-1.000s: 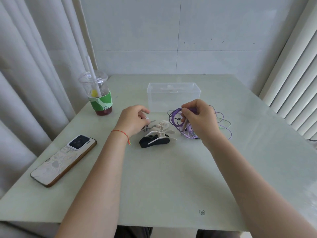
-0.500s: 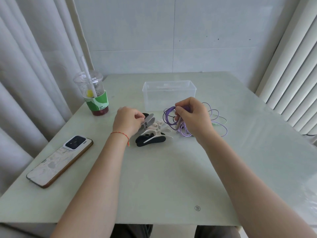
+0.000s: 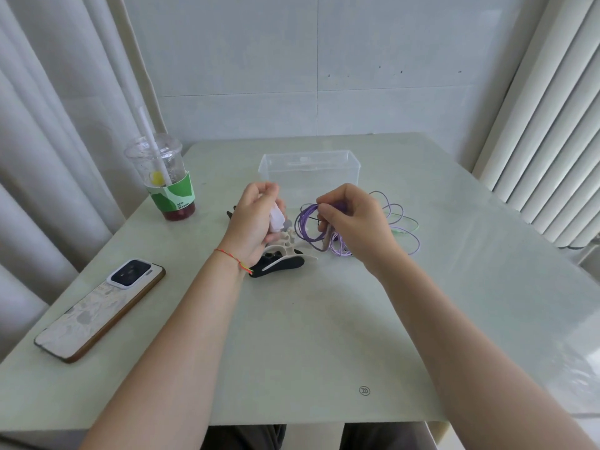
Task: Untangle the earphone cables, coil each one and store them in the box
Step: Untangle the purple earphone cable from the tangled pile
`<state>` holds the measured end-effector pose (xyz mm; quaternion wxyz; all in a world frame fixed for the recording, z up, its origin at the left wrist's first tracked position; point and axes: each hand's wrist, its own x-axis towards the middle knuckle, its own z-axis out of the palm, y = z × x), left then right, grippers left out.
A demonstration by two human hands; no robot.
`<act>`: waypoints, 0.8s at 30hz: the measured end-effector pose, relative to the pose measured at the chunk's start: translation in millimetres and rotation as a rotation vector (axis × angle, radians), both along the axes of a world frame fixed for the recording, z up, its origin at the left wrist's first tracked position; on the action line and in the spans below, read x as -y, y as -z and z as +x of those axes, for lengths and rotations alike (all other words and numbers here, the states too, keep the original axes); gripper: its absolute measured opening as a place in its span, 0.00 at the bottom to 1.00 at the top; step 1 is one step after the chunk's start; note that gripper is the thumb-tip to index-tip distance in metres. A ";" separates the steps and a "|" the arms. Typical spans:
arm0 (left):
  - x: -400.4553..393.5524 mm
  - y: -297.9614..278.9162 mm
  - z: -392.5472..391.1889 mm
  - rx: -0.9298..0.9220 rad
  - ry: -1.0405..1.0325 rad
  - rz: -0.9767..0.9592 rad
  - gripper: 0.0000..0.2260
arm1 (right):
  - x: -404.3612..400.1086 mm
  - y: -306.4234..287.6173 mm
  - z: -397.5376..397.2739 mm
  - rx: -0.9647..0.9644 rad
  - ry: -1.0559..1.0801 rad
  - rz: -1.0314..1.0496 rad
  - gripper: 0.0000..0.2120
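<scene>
A clear plastic box [image 3: 309, 170] stands open at the table's far middle. In front of it my right hand [image 3: 352, 219] pinches a coiled bunch of purple earphone cable [image 3: 306, 225]; more purple loops [image 3: 397, 216] and a thin green cable [image 3: 407, 227] trail to the right on the table. My left hand [image 3: 256, 222] grips a small white clip-like piece [image 3: 277, 219], lifted just above a pile of white and black cable holders [image 3: 282, 259].
A plastic drink cup [image 3: 165, 180] with a straw and green sleeve stands at the far left. A phone [image 3: 100, 308] lies face down near the left edge. Curtains hang on the left, blinds on the right.
My left hand has picked a white piece out of the pile and raised it. My right hand keeps its hold on the purple cable.
</scene>
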<state>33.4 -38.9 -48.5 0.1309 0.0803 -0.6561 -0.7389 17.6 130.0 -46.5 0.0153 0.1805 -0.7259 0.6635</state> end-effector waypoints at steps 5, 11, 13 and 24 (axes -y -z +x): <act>0.1 -5.9 2.8 0.052 0.086 0.124 0.13 | -0.9 -0.3 2.8 0.014 -0.114 0.007 0.06; -0.7 -9.8 6.9 0.041 0.191 0.165 0.12 | -5.0 -3.1 2.2 0.036 -0.205 -0.004 0.05; -3.1 -9.2 7.8 0.010 0.180 0.135 0.09 | -4.9 -2.5 3.4 0.037 -0.238 0.011 0.05; -0.7 -5.8 9.4 -0.137 0.238 0.159 0.09 | -6.0 1.2 4.1 0.093 -0.307 0.171 0.05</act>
